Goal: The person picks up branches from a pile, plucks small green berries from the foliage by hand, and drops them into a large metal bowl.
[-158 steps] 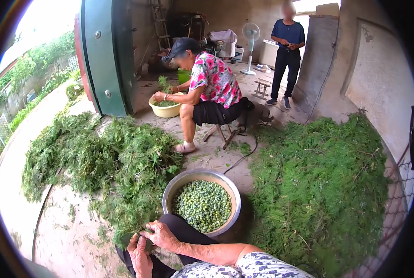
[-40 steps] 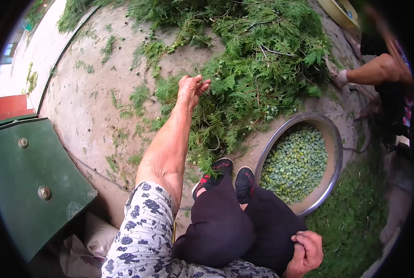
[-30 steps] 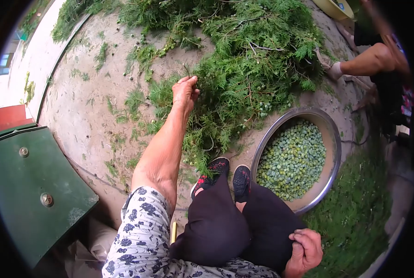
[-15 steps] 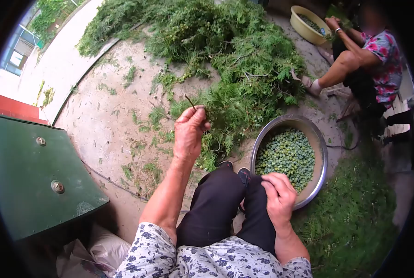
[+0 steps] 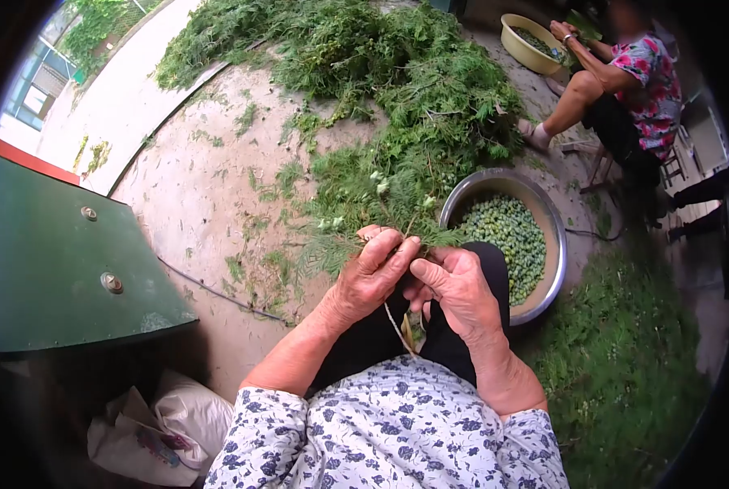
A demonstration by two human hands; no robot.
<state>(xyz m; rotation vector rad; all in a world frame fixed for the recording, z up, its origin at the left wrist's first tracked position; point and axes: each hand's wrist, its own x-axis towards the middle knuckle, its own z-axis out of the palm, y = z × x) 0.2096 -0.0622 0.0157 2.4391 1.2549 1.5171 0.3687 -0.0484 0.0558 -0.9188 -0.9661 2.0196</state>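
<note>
My left hand (image 5: 369, 275) is closed around an evergreen branch (image 5: 332, 248) with flat feathery leaves and a few pale green cones; its thin bare stem hangs below the hand toward my lap. Close against it, my right hand (image 5: 461, 292) has its thumb and fingers closed at the same branch; its fingertips are partly hidden. Just beyond my right knee stands a wide metal basin (image 5: 550, 213) holding a heap of small green cones (image 5: 507, 240).
A large pile of cut evergreen branches (image 5: 364, 57) lies ahead, with more greenery (image 5: 617, 367) at the right. Another person (image 5: 646, 90) sits at the upper right by a yellow tub (image 5: 529, 55). At the left are a green metal panel (image 5: 63, 261) and white sacks (image 5: 189, 416).
My left hand has come down and closer, now with a leafy branch where a bare twig stuck out before. My right hand has moved up and left from beside the basin to meet it.
</note>
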